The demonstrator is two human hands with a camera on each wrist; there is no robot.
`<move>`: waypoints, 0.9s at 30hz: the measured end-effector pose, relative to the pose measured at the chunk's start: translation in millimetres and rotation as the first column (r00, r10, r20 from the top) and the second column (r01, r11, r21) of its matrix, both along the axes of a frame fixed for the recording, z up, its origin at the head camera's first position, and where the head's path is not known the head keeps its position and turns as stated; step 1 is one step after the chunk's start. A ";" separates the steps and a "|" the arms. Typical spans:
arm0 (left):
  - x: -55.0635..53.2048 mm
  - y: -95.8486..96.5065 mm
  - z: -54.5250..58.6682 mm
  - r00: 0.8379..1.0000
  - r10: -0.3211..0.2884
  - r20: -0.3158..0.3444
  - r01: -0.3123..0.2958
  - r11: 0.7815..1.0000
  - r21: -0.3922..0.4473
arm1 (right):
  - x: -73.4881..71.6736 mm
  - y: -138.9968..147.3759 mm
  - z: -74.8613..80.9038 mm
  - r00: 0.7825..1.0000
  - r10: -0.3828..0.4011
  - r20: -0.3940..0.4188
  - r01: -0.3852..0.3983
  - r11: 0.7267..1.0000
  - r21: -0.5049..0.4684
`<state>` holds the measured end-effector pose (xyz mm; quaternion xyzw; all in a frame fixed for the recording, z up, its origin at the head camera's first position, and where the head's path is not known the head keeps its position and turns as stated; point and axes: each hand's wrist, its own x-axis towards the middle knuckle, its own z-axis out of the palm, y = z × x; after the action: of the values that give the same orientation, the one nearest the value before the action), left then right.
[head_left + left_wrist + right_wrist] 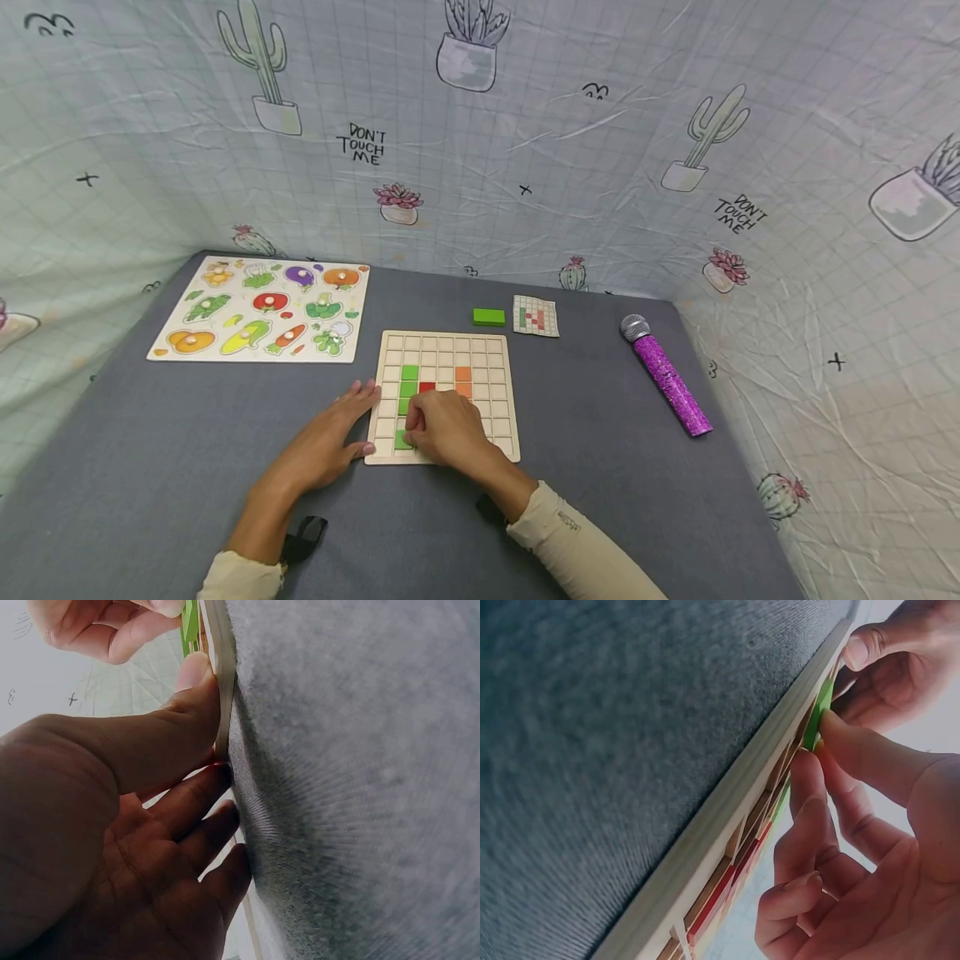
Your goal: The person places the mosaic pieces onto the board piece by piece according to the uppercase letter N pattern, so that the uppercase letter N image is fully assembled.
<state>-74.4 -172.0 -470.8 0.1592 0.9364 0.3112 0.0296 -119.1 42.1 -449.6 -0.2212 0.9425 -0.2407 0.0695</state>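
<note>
A wooden grid board (498,427) lies on the grey table. Green tiles (408,373), a red tile (427,387) and orange tiles (462,374) sit in its cells, some partly covered by my right hand. My right hand (450,429) pinches a green tile (819,712) between thumb and fingertips at the board's lower left. Whether that tile lies fully in its cell cannot be told. Against the board's left edge rests my left hand (330,437), fingers extended. Its thumb (196,675) touches the edge near the close corner.
Behind the board lie a stack of green tiles (489,317) and a small pattern card (536,317) with a coloured grid. A vegetable puzzle board (258,312) is at the back left. To the right lies a glittery purple microphone (670,379). A printed cloth hangs behind the table.
</note>
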 end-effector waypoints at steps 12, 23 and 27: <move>0.0 0.3 0.3 1.000 -0.007 -0.008 0.007 1.000 0.002 | -1.5 0.5 0.8 1.000 0.017 0.022 -0.017 1.000 0.016; -0.2 -2.0 0.6 1.000 -0.014 -0.028 0.014 1.000 -0.004 | -6.2 -6.4 -0.8 0.999 -0.018 -0.049 0.018 1.000 0.005; -0.1 -1.3 1.9 1.000 -0.013 -0.016 0.012 1.000 -0.009 | -7.4 -6.9 -0.5 0.999 -0.009 -0.043 0.010 1.000 0.016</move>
<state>-74.5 -173.4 -468.8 0.1673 0.9370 0.3056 0.0249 -126.5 35.2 -450.1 -0.2214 0.9467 -0.2288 0.0498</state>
